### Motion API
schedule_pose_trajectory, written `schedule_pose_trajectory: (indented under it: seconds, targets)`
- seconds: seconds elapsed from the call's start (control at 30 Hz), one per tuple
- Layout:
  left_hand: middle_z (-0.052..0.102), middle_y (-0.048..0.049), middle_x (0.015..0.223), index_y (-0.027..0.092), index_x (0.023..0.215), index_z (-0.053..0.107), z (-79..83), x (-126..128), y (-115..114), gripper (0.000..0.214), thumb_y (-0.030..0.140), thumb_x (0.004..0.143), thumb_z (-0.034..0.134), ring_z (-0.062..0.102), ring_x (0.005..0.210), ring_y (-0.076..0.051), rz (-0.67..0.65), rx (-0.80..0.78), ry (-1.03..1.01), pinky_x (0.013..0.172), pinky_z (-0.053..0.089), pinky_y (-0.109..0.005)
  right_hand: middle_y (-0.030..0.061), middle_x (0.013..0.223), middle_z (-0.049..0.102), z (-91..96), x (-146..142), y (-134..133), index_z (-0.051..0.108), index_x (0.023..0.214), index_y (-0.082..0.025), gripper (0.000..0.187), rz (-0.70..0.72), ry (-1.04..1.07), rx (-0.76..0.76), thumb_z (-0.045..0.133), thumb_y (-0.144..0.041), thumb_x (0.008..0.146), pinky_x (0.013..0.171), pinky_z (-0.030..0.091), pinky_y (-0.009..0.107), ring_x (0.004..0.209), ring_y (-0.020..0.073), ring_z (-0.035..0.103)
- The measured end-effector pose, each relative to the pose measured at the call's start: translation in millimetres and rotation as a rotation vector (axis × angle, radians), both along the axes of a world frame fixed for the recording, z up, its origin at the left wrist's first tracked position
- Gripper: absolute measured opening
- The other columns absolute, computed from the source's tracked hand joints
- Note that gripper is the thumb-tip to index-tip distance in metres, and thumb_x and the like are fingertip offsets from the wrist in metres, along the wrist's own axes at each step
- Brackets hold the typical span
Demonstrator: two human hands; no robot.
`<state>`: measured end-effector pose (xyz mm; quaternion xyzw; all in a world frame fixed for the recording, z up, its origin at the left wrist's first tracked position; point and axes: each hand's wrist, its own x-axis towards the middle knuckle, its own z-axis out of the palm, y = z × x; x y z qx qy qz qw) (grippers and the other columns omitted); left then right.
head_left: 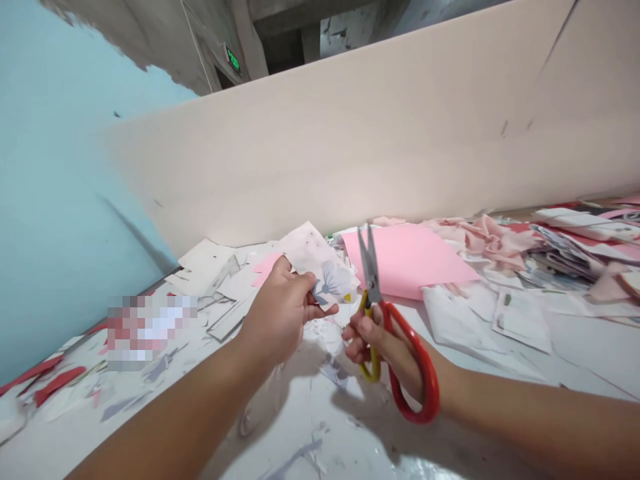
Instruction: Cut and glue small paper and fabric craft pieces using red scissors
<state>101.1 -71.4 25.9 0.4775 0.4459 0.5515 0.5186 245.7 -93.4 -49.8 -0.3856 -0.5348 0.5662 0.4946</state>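
Observation:
My left hand [283, 303] pinches a small white piece [313, 257] with a grey-blue flower printed on it, thumb on top and fingers beneath. Whether the piece is paper or fabric I cannot tell. In my right hand [387, 340] is a pair of scissors [371, 267] with one red and one yellow handle loop. Their blades point upward and stand slightly apart, just right of the printed piece and not touching it. Behind the blades lies a pink sheet [415, 257].
Crumpled pale pink fabric [495, 243] and a stack of pieces [565, 257] lie at the right. White sheets [205, 263] and red scraps [60, 385] are strewn on the left. Small offcuts litter the white table [400, 440]. A cream panel [350, 147] rises behind, meeting a blue wall [65, 167].

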Motion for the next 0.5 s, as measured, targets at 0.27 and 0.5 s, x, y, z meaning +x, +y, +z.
schedule_pose_trajectory:
  seconds: [0.27,0.5]
  targets:
    - [0.061,0.0,0.083,0.022,0.093,0.049,-29.1,2.4,-18.4,0.019,0.023,0.075,0.054,0.059,0.071,-0.01,-0.201,-0.159,-0.051,0.065,0.048,-0.024,-0.0061,0.059,0.053,5.6,-2.3,13.9,0.041,0.084,-0.02,0.034,-0.145,0.223,-0.045,0.068,-0.025,0.065,0.054,0.047,0.032,0.049,0.0144,0.058]
    - [0.057,0.003,0.063,0.019,0.08,0.048,-50.0,-48.3,-8.1,0.02,0.033,0.072,0.06,0.058,0.049,-0.01,-0.249,-0.245,0.048,0.042,0.037,-0.018,-0.0079,0.054,0.049,5.1,2.3,16.4,0.045,0.081,-0.02,0.025,-0.009,-0.096,-0.156,0.055,-0.011,0.06,0.047,0.04,0.025,0.047,0.0129,0.055]
